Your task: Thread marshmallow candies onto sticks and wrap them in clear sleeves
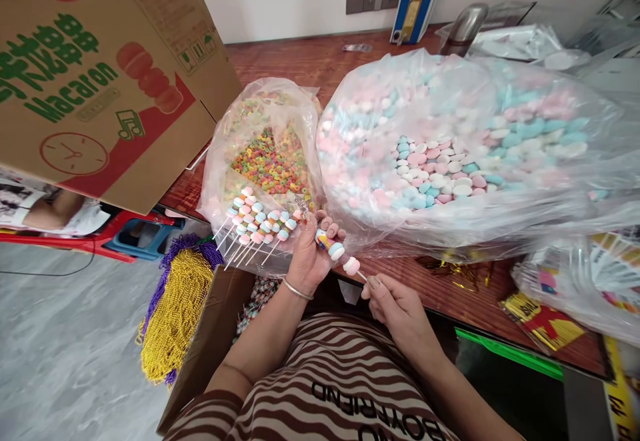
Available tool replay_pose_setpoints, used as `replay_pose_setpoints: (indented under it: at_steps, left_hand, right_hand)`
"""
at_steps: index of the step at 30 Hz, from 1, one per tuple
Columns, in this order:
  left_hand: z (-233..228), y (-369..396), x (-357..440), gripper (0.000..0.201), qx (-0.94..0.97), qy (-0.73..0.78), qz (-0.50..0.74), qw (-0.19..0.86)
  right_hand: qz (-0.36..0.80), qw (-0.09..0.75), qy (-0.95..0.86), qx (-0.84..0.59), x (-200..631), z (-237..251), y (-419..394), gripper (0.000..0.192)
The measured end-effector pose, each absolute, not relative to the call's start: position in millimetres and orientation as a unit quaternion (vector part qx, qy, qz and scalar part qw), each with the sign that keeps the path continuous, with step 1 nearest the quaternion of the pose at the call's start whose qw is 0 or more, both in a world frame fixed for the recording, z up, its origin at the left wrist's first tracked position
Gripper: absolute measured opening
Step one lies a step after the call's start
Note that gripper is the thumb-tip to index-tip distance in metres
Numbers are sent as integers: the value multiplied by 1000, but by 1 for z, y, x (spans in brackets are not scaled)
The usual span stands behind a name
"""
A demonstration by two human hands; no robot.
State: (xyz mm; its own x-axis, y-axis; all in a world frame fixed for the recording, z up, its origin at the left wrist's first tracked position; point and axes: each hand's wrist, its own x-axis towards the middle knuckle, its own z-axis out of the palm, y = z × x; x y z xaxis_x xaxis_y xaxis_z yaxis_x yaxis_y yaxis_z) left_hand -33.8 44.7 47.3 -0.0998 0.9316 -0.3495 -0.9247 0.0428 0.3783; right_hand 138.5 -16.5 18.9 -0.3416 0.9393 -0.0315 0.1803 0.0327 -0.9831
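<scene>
My left hand (311, 252) is palm up, its fingers curled around several small candy pieces (336, 250) in blue, white and mixed colours. In a pinch, my right hand (395, 301) holds the end of a thin white stick (363, 277). A pink-and-white marshmallow-like candy (351, 266) is threaded on that stick, close to my left palm. Beside my left wrist lie several finished candy skewers (255, 221) on an open plastic bag of small coloured rings (270, 161). To the right, a large plastic bag holds pink, white and blue oval candies (440, 168).
A printed cardboard box (100, 94) stands at the left. An open carton (200, 354) is below the table edge, near gold and purple bead strands (177, 308). At the back are a blue device (417, 4) and a metal flask (465, 28). A person's arm (55, 211) shows at far left.
</scene>
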Motion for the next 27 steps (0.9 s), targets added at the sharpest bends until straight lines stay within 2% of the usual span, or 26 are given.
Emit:
replay_pose_setpoints:
  at_steps: [2,3,7,9,11,15,16,18,24,27]
  left_hand:
    - [47,47,-31,21,3,288,693,661]
    - [46,48,-29,22,-1,301,693,655]
    - [42,54,-23,26,-24,340,692,637]
    - [41,54,-19,26,-28,345,692,633]
    - [41,53,-16,27,-24,340,688,641]
    - [39,48,-13,34,7,311,664,680]
    - [37,48,-14,35,20,311,657,687]
    - [34,49,-19,34,56,324,646,688]
    - [33,60,-32,47,109,342,692,627]
    - [38,57,-20,43,90,324,697,634]
  right_hand:
    - [543,367,-608,-448,135,17,-17,35]
    - [508,381,-629,-448,134,17,-16,31]
    - [214,422,-776,-417,132,13,-11,15]
    - [130,421,-801,-405,131,12,-8,14]
    - [181,419,-784,-421,129,12,-4,15]
    - [552,408,-563,-461,127,16,1,32]
    - [622,405,-491,-456,126,17,2,35]
    - [692,411,-397,-441,126,16,3,39]
    - [673,420,-417,-444,125,8,1,36]
    - [505,449,-557,-482,120,3,0,28]
